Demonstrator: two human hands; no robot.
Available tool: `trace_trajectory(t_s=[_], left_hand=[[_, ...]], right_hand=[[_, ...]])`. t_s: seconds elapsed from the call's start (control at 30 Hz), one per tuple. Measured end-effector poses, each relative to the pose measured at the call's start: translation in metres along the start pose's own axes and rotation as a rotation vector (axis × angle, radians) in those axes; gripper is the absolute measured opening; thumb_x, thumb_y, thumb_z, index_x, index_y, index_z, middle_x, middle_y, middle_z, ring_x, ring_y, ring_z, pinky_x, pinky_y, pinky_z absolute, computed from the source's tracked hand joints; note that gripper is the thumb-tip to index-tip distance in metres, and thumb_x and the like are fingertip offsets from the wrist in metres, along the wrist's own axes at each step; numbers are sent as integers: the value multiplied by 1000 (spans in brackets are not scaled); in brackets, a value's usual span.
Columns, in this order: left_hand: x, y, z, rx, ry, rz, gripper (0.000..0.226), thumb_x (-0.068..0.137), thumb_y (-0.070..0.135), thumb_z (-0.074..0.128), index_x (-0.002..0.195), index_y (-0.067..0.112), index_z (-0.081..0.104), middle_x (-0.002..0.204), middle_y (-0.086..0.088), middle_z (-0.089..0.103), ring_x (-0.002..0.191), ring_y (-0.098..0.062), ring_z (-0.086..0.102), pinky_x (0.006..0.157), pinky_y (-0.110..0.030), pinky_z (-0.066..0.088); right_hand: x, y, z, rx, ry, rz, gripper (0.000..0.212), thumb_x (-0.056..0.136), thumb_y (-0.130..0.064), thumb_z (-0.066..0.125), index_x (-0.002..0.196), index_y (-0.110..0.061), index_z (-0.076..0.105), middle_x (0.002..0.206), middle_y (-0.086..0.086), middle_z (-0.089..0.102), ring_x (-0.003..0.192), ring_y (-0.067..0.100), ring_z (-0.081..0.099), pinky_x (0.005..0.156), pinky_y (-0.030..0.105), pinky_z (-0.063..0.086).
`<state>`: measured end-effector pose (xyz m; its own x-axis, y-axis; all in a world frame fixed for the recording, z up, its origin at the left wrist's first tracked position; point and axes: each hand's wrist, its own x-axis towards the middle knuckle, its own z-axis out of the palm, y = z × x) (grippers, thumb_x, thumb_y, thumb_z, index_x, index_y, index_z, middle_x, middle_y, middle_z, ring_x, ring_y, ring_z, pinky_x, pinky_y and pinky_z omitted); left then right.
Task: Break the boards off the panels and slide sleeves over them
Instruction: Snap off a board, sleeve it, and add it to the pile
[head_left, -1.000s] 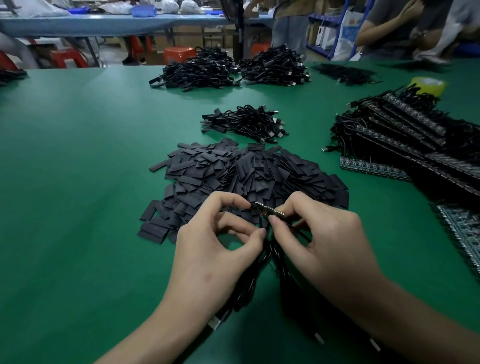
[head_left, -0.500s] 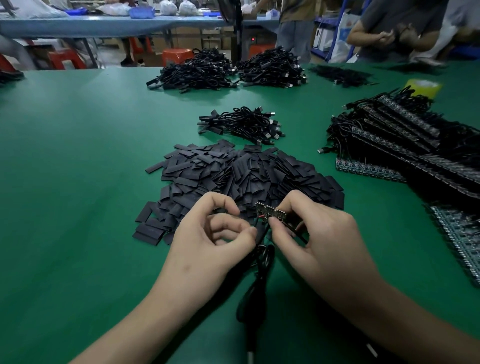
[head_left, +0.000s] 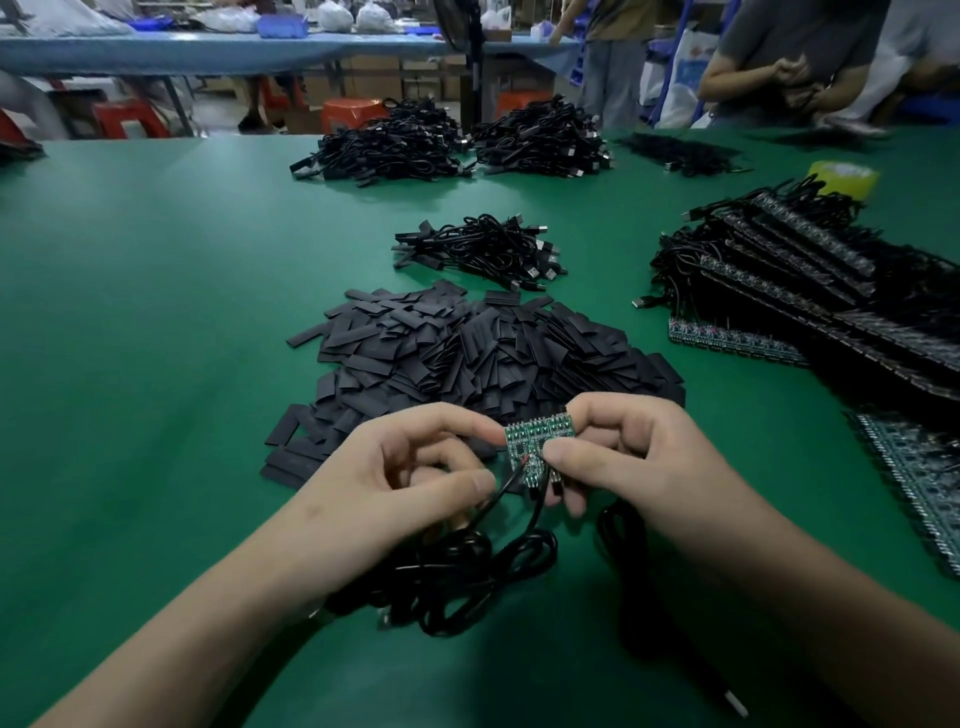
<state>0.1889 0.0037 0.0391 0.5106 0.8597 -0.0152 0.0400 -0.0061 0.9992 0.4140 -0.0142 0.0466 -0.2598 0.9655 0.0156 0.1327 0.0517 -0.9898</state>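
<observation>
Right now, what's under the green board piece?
Black cables hang from the lower edge of the green board piece and coil on the table. The left hand and right hand hide part of them.

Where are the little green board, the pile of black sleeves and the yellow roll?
green circuit board (head_left: 540, 437): head view, middle of its component face.
pile of black sleeves (head_left: 493, 353): head view, top of the heap.
yellow roll (head_left: 844, 179): head view, its blurred side wall.

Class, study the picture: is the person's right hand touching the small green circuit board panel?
Touching. The head view shows the right hand pinching the green circuit board panel, its thumb and forefinger overlapping the panel's right edge with no gap.
</observation>
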Motion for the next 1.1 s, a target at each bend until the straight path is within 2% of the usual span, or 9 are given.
trace_trajectory(t_s=[0.1, 0.2, 0.4, 0.77, 0.83, 0.9, 0.97, 1.03, 1.1], left_hand=[[-2, -1, 3, 81, -32, 76, 20, 86, 40, 69, 93, 21, 70, 71, 2, 66, 60, -14, 60, 58, -21, 48], [-1, -4, 11, 143, -10, 142, 21, 87, 41, 68, 77, 22, 65, 63, 2, 64, 54, -11, 60, 55, -19, 46], [-3, -8, 11, 273, -10, 186, 25, 92, 40, 66, 78, 20, 65, 63, -6, 66, 57, -10, 60, 56, -21, 45], [1, -12, 9, 31, -126, 163, 14, 92, 25, 64, 78, 23, 67, 65, 2, 66, 58, -9, 59, 62, -14, 45], [1, -12, 9, -51, -152, 171, 12, 92, 20, 63, 82, 18, 69, 71, -1, 68, 61, -9, 61, 64, -17, 49], [1, -12, 7, -88, -149, 173, 15, 96, 20, 66, 82, 15, 69, 72, -8, 68, 60, -13, 63, 63, -20, 51], [1, -12, 5, -67, -90, 182, 18, 92, 25, 67, 77, 15, 68, 68, -8, 68, 57, -14, 62, 62, -20, 51], [3, -12, 2, 30, 42, 201, 25, 83, 35, 68, 70, 15, 65, 62, -2, 64, 55, -12, 58, 60, -20, 48], [4, -13, 2, 141, 181, 245, 27, 77, 42, 71, 65, 18, 65, 59, 2, 58, 55, -10, 50, 56, -21, 41]], right_hand=[[0, -2, 0, 24, -97, 20, 14, 86, -23, 67, 82, -9, 68, 69, 5, 72, 60, 13, 63, 64, 20, 53], [-1, 1, 3, 35, -128, 48, 21, 84, -26, 68, 86, -5, 69, 70, 7, 71, 63, 16, 65, 65, 25, 55], [-1, 9, 8, 13, -126, 60, 33, 86, -26, 67, 91, 7, 67, 75, 2, 72, 67, 12, 68, 64, 24, 56], [1, 16, 10, 207, -189, 162, 24, 91, -21, 73, 95, 2, 69, 89, 19, 73, 80, 22, 67, 77, 24, 56], [1, 17, 9, 272, -217, 185, 30, 88, -23, 72, 97, 6, 68, 94, 23, 74, 84, 26, 68, 81, 27, 57], [1, 16, 8, 296, -249, 206, 31, 88, -26, 72, 96, 4, 68, 91, 18, 75, 81, 21, 70, 77, 24, 57], [1, 16, 6, 188, -258, 194, 24, 91, -28, 72, 91, -4, 71, 84, 11, 75, 74, 14, 68, 70, 21, 55], [0, 16, 8, -113, -198, 91, 21, 93, -36, 73, 85, -17, 70, 77, 3, 70, 68, 5, 62, 64, 15, 49], [-4, 20, 13, -472, -60, -89, 28, 87, -57, 68, 96, -30, 69, 84, -11, 67, 73, -4, 61, 64, 11, 45]])
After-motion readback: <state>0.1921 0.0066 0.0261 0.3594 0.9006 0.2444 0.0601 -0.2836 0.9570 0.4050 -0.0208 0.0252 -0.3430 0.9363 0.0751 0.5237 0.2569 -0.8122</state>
